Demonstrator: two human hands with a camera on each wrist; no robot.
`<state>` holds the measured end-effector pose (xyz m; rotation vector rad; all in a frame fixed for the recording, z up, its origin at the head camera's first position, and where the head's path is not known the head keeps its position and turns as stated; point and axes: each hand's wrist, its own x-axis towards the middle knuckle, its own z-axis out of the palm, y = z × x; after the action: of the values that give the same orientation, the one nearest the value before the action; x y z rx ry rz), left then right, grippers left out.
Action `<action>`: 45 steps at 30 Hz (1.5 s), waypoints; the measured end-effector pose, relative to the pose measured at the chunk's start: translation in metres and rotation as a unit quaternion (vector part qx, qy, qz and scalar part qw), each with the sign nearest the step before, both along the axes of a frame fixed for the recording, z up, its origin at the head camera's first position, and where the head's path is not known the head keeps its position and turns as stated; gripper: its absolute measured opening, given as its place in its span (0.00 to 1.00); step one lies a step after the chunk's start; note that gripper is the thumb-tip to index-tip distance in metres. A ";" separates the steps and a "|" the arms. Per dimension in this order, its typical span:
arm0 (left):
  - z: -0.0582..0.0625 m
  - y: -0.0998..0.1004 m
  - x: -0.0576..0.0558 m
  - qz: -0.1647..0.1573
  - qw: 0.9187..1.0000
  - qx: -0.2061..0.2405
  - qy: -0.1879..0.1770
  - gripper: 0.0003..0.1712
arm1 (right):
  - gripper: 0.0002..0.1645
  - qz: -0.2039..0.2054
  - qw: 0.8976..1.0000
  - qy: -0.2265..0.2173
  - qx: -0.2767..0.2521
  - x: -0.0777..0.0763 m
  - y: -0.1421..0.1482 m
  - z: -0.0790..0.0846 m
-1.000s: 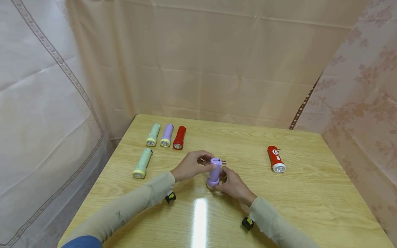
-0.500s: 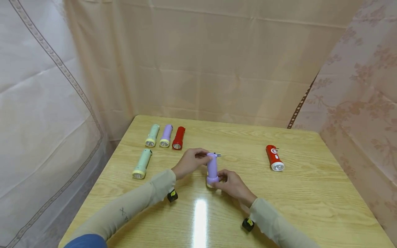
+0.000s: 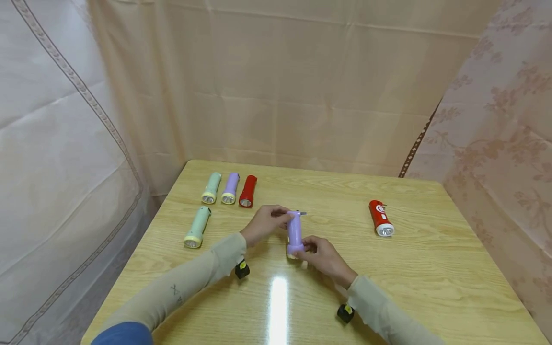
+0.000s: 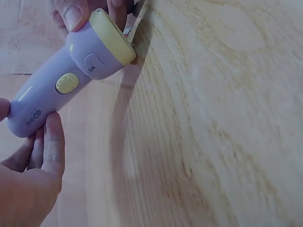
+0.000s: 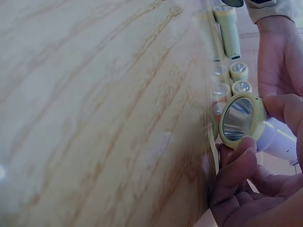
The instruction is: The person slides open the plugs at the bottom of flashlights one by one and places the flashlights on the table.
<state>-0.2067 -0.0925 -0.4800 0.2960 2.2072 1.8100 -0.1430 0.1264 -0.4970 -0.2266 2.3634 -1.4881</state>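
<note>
A purple flashlight [image 3: 295, 232] is held by both hands in front of me, head end down and close over the table. My left hand [image 3: 265, 224] pinches its tail end, where metal plug prongs [image 3: 303, 213] stick out to the right. My right hand [image 3: 325, 258] grips the head end between thumb and fingers. In the left wrist view a yellow switch [image 4: 67, 83] and a yellow rim [image 4: 111, 37] show on the flashlight. The right wrist view looks into its silvery reflector [image 5: 238, 118], tilted towards the tabletop.
On the wooden table's left lie two green flashlights [image 3: 212, 188] [image 3: 198, 227], another purple one [image 3: 230, 188] and a red one [image 3: 247, 191]. A red flashlight with a white rim [image 3: 381, 218] lies far right. Curtains [image 3: 276, 86] hang behind the table.
The held flashlight has tipped more upright, its tail and prongs swinging away from me and slightly left. My left hand moved a little with it; the right hand stayed nearly in place.
</note>
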 end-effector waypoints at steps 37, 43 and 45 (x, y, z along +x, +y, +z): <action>-0.005 0.012 -0.016 0.027 0.997 0.026 -0.068 0.22 | 0.28 -0.035 0.999 -0.026 0.005 -0.006 0.010 0.003; -0.004 0.018 -0.019 0.029 0.996 0.043 -0.075 0.23 | 0.26 -0.049 0.998 -0.025 0.015 -0.009 0.015 0.002; -0.003 0.021 -0.020 0.028 0.995 0.050 -0.078 0.22 | 0.26 -0.053 0.998 -0.025 0.015 -0.010 0.017 0.002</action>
<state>-0.2267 -0.0719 -0.4831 0.1092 2.0427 1.9076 -0.1529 0.1431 -0.4947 -0.0573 2.3891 -1.4868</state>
